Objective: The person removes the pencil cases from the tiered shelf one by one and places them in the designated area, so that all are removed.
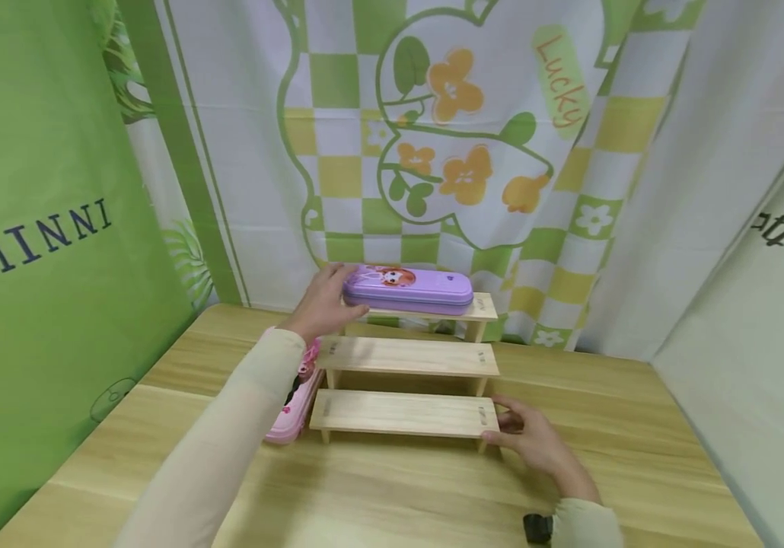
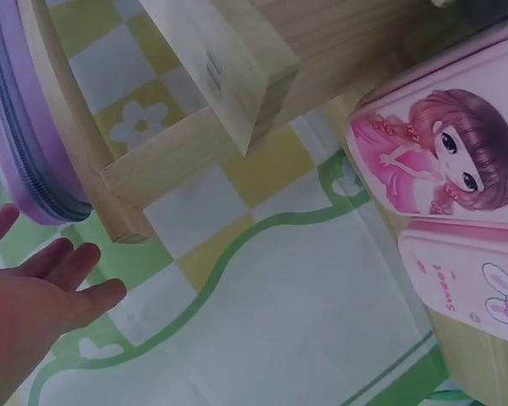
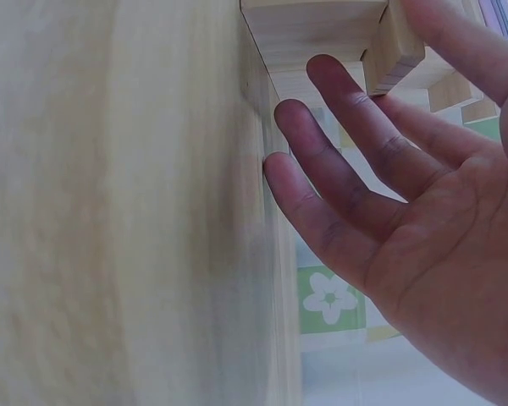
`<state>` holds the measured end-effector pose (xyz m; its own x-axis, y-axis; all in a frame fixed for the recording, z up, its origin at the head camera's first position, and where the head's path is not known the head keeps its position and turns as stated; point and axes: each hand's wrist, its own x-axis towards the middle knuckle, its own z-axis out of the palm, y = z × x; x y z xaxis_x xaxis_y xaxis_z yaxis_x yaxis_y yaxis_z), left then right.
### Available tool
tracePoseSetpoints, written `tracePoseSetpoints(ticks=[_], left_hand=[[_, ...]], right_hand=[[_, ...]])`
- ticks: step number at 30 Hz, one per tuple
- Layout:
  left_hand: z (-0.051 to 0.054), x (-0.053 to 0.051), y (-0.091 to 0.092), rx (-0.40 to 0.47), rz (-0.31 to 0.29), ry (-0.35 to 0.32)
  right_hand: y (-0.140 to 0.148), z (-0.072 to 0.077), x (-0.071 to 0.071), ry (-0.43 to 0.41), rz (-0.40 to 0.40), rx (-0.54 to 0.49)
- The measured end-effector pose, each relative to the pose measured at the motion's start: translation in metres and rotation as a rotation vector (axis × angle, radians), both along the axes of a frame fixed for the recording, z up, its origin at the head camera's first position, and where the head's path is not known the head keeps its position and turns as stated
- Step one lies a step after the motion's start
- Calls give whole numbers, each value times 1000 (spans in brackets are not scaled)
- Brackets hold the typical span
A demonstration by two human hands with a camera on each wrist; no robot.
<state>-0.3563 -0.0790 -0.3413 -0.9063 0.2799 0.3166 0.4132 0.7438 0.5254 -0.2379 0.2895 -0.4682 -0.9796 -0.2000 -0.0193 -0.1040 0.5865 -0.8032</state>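
Observation:
A purple pencil case (image 1: 409,289) with a cartoon girl lies on the top step of a three-step wooden rack (image 1: 406,356). My left hand (image 1: 323,304) is at the case's left end, fingers spread. In the left wrist view, that hand (image 2: 34,313) has loosely extended fingers beside the zipped edge of the case (image 2: 34,127); contact is hard to tell. My right hand (image 1: 536,438) is at the right end of the lowest step, thumb in front. Seen from the right wrist, the hand (image 3: 415,203) has extended fingers around a rack leg (image 3: 394,51), without a clear grip.
Pink pencil cases (image 1: 289,418) lie on the table left of the rack; the left wrist view shows two, one with a girl (image 2: 449,152) and one with a rabbit (image 2: 466,275). Behind the wooden table (image 1: 392,495) hangs a checkered curtain (image 1: 337,175). A green cloth (image 1: 43,304) hangs at left.

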Motion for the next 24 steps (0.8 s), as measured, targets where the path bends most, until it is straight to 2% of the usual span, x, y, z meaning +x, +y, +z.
tracePoseSetpoints(ticks=[3,7,10,17,24], left_hand=[[2,-11,4,-15,-17,-23],[5,-21,7,-24,-49,-10],[6,-24,9,-36,-62,-6],[8,-28,11,-66,-74,-45],[13,-33,11,-65,-119,-50]], right_hand=[[-1,1,0,6,-5,-1],[-2,1,1,0,-4,-2],[-2,-1,2,-12,2,-7],[-3,-3,1,-25,-1,-13],[1,-2,0,-17,-13,-18]])
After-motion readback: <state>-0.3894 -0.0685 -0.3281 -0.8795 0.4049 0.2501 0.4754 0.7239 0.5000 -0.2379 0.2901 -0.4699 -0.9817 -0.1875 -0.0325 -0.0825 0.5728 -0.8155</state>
